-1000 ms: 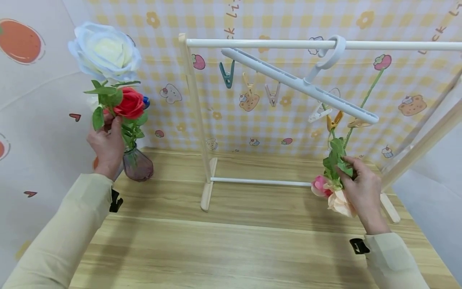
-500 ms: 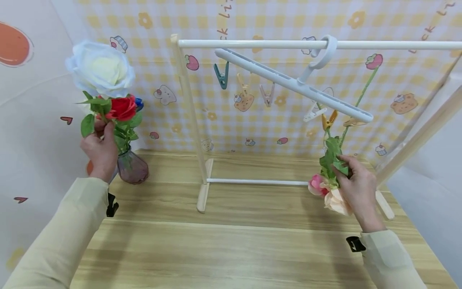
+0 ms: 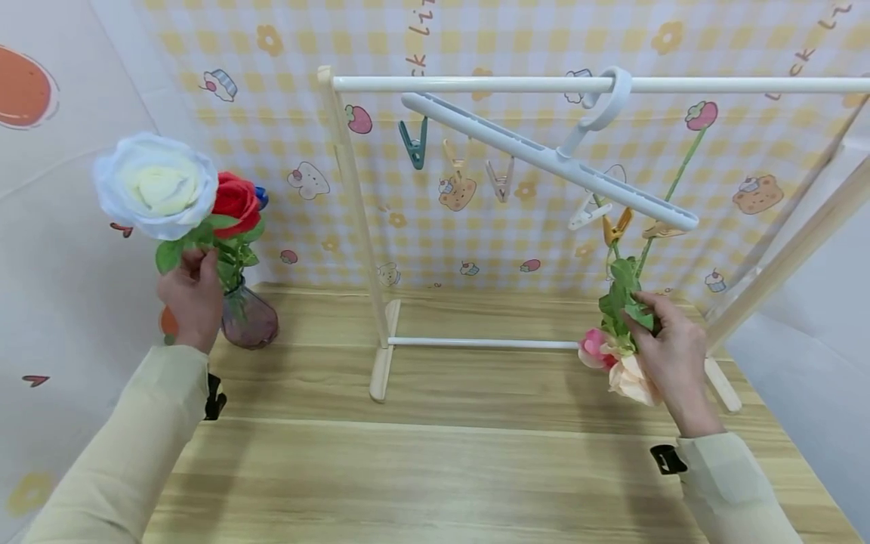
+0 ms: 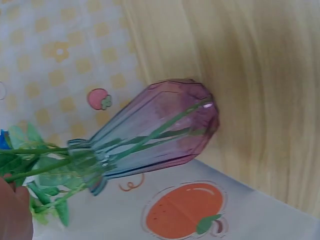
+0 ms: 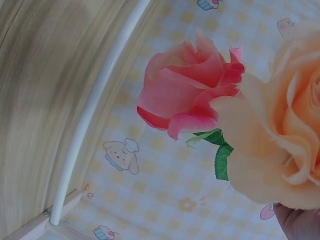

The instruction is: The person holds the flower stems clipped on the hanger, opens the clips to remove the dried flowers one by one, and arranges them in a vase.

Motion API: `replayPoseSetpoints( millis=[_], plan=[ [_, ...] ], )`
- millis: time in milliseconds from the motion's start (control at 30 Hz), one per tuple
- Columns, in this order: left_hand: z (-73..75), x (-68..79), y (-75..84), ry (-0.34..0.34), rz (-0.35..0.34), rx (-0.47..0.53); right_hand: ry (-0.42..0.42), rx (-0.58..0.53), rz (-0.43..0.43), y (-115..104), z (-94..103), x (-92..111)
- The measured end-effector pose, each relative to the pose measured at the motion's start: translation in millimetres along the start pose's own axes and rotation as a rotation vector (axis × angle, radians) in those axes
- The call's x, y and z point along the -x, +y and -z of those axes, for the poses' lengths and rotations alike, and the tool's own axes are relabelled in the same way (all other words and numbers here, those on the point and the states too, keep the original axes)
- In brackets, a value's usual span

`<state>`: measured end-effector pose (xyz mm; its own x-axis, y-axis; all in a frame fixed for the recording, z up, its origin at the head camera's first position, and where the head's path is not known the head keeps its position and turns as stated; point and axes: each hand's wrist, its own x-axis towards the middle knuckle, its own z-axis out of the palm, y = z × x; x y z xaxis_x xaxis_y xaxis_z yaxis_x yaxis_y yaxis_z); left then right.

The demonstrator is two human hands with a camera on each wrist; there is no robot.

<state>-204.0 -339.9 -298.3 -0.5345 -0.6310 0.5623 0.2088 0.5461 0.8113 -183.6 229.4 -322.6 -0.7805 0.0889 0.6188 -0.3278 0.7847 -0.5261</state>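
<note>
My left hand pinches the stem of a pale blue-white rose under its bloom. Beside it, a red rose and a partly hidden blue flower stand in a purple glass vase. Several stems run through the vase's neck in the left wrist view. My right hand pinches the green leaves and stem of a peach rose, head down beside a pink rose. Their stems reach up to a yellow clothespin and a beige clothespin on the tilted hanger.
A rack with a white top rod and wooden posts carries the hanger. Green, pale yellow, light pink and white clothespins dangle from it. A low white bar spans the rack's feet above the wooden table.
My left hand has moved down, and the blue-white rose has sunk with it, its bloom now level with the red rose. My right hand keeps its grip on the peach rose's stem.
</note>
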Motion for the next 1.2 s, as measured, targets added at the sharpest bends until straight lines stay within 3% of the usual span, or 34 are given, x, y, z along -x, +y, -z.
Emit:
replayPoseSetpoints(
  millis=[200,267,367,433,500,600,633,700,867,1033,1100,1200],
  plan=[
    [7.2,7.6,-10.8,-0.082,0.15,-0.137,0.004,0.011,-0.005,-0.1,-1.0,-0.1],
    [8.5,10.4,-15.1,-0.094,0.164,-0.209,0.007,0.016,-0.002,0.2,-1.4,-0.5],
    [8.4,13.8,-22.3,-0.066,0.109,-0.293,0.012,0.02,0.006,0.7,-2.2,-1.4],
    [7.6,14.9,-26.8,-0.044,0.019,-0.286,0.013,0.016,0.01,0.9,-2.6,-1.7],
    [7.7,16.1,-30.9,-0.054,0.011,-0.274,0.011,0.01,0.009,1.2,-3.0,-1.5],
    [9.8,17.8,-34.3,-0.114,0.129,-0.283,0.001,0.006,0.008,1.3,-3.6,-1.1],
    [10.5,18.7,-35.0,-0.128,0.202,-0.302,-0.002,0.006,0.003,1.3,-3.6,-1.1],
    [10.9,19.5,-36.6,-0.153,0.24,-0.323,0.0,0.011,-0.004,1.2,-3.6,-1.2],
    [11.2,21.6,-38.2,-0.109,0.05,-0.302,0.007,-0.01,-0.021,-0.2,-5.0,-1.2],
    [9.8,24.1,-34.8,-0.041,0.187,-0.335,0.001,-0.02,-0.024,-0.6,-6.9,-0.8],
    [8.5,23.0,-34.0,0.001,0.194,-0.352,0.005,-0.014,-0.028,-0.3,-7.3,-0.9],
    [7.6,19.9,-33.7,0.034,0.142,-0.4,0.006,-0.009,-0.031,-0.2,-7.8,-1.0]
  ],
)
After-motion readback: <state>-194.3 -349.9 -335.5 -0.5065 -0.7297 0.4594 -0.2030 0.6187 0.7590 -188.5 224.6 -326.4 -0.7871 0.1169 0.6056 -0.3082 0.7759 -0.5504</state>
